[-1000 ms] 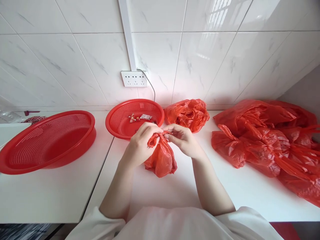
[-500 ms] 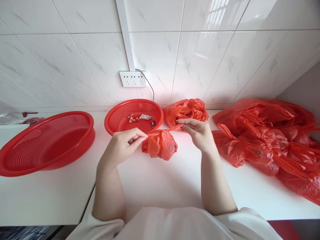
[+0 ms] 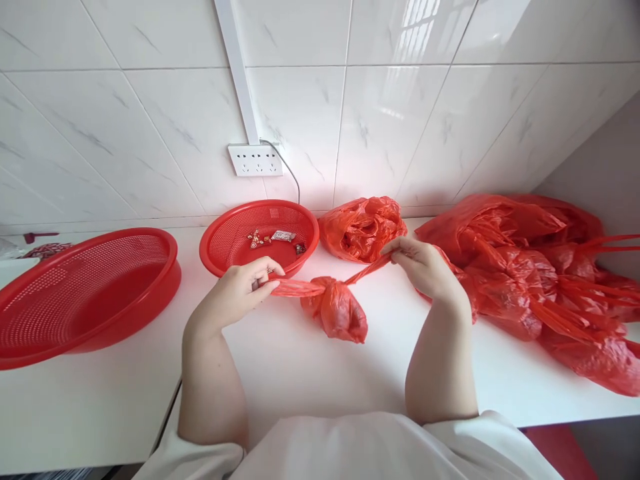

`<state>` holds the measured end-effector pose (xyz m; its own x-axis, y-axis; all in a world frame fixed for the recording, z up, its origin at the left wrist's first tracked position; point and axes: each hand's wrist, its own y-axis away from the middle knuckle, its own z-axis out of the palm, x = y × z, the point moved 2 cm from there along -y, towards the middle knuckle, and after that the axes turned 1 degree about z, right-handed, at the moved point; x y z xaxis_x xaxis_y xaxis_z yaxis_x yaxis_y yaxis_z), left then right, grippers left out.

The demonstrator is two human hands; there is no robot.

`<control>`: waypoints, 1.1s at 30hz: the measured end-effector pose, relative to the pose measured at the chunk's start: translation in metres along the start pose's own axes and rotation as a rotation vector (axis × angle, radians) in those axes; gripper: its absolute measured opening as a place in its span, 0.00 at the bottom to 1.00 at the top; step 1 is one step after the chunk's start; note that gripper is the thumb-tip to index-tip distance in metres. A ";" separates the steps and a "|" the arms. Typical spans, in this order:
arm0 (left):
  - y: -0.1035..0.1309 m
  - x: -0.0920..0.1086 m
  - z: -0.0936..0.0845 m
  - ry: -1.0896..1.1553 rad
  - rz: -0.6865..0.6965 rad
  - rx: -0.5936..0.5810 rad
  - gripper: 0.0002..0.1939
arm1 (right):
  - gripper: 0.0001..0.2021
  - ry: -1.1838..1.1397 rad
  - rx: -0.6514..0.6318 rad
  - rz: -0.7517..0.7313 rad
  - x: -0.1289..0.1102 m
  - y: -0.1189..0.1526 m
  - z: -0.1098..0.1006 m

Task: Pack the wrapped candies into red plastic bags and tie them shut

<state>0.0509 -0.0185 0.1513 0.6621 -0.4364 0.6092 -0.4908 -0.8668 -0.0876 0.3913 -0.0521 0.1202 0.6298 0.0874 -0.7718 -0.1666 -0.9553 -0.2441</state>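
A small, filled red plastic bag rests on the white table in front of me, its two handles stretched out sideways from a gathered neck. My left hand pinches the end of one handle, near the front rim of a small red basket. The other handle is pulled up and to the right, with its end between the fingers of my right hand. What the bag contains is hidden by the red plastic.
Several small wrapped pieces lie in the small basket. A larger red basket stands at left. Behind the bag sits a bundle of crumpled red bags. Several filled red bags are piled at right. A power strip is on the wall.
My hands have moved apart, drawing the handles out longer and tighter at the neck. The bag has turned and shifted slightly right and nearer to me. The camera view has shifted slightly.
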 end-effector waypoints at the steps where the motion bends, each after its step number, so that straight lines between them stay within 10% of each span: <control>1: -0.002 -0.001 0.003 0.002 -0.012 -0.028 0.11 | 0.12 0.053 -0.112 0.004 -0.003 0.002 0.003; 4: -0.005 -0.008 0.008 -0.010 -0.064 -0.096 0.15 | 0.10 0.211 -0.392 -0.028 -0.014 0.009 0.025; 11: -0.005 -0.009 0.003 -0.117 -0.203 -0.034 0.18 | 0.38 0.492 -0.546 -0.069 -0.031 0.023 0.117; 15: -0.005 -0.007 0.001 -0.145 -0.314 -0.076 0.21 | 0.18 0.494 -0.733 -0.073 -0.016 0.042 0.124; 20: -0.007 -0.010 0.003 -0.129 -0.324 -0.085 0.23 | 0.09 0.256 -0.505 0.103 0.030 0.055 0.033; 26: -0.010 -0.011 0.004 -0.128 -0.311 -0.106 0.24 | 0.12 0.465 0.664 0.271 0.093 0.072 -0.125; 30: -0.010 -0.010 0.003 -0.140 -0.319 -0.115 0.24 | 0.20 0.445 0.878 0.337 0.151 0.043 -0.166; 33: -0.009 -0.009 0.002 -0.146 -0.349 -0.125 0.23 | 0.18 0.406 0.767 0.414 0.193 0.011 -0.166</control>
<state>0.0506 -0.0078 0.1453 0.8705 -0.1585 0.4660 -0.2816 -0.9369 0.2072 0.6372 -0.0924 0.0661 0.6000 -0.4576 -0.6562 -0.7951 -0.4313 -0.4263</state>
